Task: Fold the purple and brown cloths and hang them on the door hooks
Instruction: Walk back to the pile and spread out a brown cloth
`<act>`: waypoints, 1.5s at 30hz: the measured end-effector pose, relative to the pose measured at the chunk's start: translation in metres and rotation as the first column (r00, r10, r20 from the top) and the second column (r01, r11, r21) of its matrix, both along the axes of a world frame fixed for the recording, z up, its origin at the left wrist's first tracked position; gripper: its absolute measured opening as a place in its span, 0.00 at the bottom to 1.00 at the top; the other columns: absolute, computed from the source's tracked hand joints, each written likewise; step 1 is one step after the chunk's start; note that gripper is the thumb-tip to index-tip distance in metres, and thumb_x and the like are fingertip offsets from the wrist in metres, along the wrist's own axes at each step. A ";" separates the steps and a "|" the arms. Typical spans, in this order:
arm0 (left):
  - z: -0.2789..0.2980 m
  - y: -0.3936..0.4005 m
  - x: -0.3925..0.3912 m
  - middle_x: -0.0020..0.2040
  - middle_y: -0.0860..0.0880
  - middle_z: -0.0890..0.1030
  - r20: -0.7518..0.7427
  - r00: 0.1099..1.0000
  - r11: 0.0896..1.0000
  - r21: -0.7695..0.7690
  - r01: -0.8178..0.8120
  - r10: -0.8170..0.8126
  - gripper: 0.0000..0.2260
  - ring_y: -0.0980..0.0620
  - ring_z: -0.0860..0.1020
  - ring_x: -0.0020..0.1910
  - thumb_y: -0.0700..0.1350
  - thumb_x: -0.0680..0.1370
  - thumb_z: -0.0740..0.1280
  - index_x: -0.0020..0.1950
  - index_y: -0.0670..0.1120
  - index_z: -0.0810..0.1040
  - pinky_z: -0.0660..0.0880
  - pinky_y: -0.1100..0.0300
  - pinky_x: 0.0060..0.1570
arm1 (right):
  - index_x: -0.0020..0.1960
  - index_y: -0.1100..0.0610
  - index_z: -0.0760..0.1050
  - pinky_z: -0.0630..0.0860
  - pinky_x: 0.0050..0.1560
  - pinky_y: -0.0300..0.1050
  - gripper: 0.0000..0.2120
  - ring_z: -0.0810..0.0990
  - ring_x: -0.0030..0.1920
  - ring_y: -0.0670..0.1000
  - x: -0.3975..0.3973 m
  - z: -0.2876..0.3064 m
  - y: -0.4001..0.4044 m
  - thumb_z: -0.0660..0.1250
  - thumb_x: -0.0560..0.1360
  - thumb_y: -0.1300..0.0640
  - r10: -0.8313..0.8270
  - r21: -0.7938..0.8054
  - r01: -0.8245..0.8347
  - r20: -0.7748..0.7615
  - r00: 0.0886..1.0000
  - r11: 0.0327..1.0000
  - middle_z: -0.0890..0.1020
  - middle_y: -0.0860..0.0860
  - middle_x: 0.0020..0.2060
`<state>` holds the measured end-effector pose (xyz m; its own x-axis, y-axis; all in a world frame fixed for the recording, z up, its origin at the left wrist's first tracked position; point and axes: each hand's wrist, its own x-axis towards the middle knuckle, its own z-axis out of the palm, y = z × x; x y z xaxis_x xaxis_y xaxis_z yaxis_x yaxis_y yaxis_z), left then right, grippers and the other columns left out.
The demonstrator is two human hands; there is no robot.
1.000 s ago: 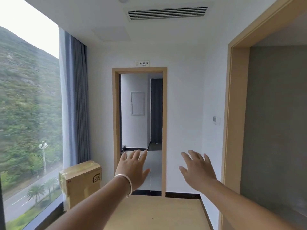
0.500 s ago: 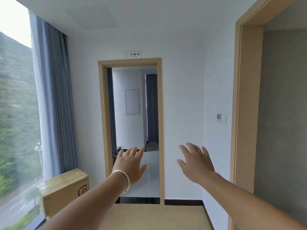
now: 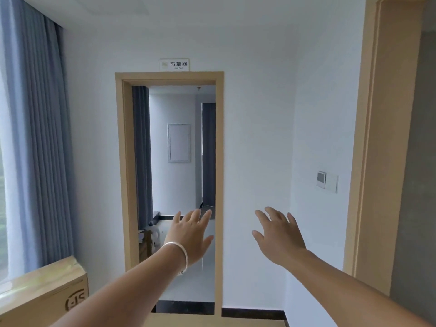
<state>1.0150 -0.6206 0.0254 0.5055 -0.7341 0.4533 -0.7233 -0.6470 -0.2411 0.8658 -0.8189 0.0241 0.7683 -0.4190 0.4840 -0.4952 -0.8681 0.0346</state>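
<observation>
Room: white walls [image 3: 259,138] surround you, with a wood-framed doorway [image 3: 219,185] straight ahead that stands open onto a further room.
Sign: a small plate [image 3: 174,64] sits just above the doorway's top frame; its characters are too small to confirm.
Window side: a blue-grey curtain [image 3: 40,138] hangs at your left, with a cardboard box [image 3: 44,291] below it bearing a printed logo.
Right side: a second wood frame [image 3: 382,161] runs up the right edge, and a wall switch panel [image 3: 326,181] is mounted between it and the doorway.
Left hand: your left hand [image 3: 191,234] is raised in front of the doorway, fingers spread wide, gripping nothing; a pale bangle [image 3: 181,254] circles the wrist.
Right hand: your right hand [image 3: 278,234] is raised beside it, well apart, fingers likewise splayed and empty.
Cloths: neither the purple nor the brown cloth appears in the head view; their location cannot be told.
Hooks: none can be made out.
</observation>
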 end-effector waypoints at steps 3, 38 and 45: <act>-0.002 -0.035 0.049 0.77 0.48 0.57 -0.008 1.000 1.000 0.012 0.015 -0.015 0.31 0.47 0.56 0.76 0.62 0.81 0.50 0.79 0.51 0.45 0.50 0.44 0.74 | 0.76 0.47 0.53 0.48 0.75 0.56 0.26 0.55 0.75 0.51 0.046 -0.002 -0.031 0.51 0.81 0.42 -0.012 0.001 0.012 -0.001 1.000 1.000 0.57 0.50 0.76; -0.025 -0.232 0.545 0.77 0.51 0.59 -0.056 0.945 0.947 -0.006 -0.322 0.321 0.29 0.47 0.58 0.76 0.64 0.80 0.49 0.78 0.56 0.47 0.52 0.44 0.74 | 0.75 0.49 0.57 0.56 0.70 0.53 0.25 0.64 0.70 0.53 0.604 -0.012 -0.277 0.52 0.80 0.43 0.305 0.019 -0.305 -0.004 0.952 0.952 0.61 0.50 0.73; -0.036 -0.195 0.592 0.77 0.50 0.59 -0.067 0.840 0.843 0.046 -0.536 0.538 0.29 0.46 0.58 0.76 0.64 0.80 0.49 0.78 0.55 0.48 0.52 0.44 0.74 | 0.74 0.48 0.58 0.58 0.71 0.56 0.24 0.65 0.70 0.53 0.714 -0.022 -0.254 0.54 0.80 0.43 0.516 0.020 -0.515 -0.041 0.856 0.857 0.62 0.50 0.73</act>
<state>1.6071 -0.8159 -0.0101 0.8552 -0.3479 0.3843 -0.2803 -0.9339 -0.2219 1.5802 -1.0733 0.0021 0.8956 0.0392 0.4432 0.0251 -0.9990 0.0376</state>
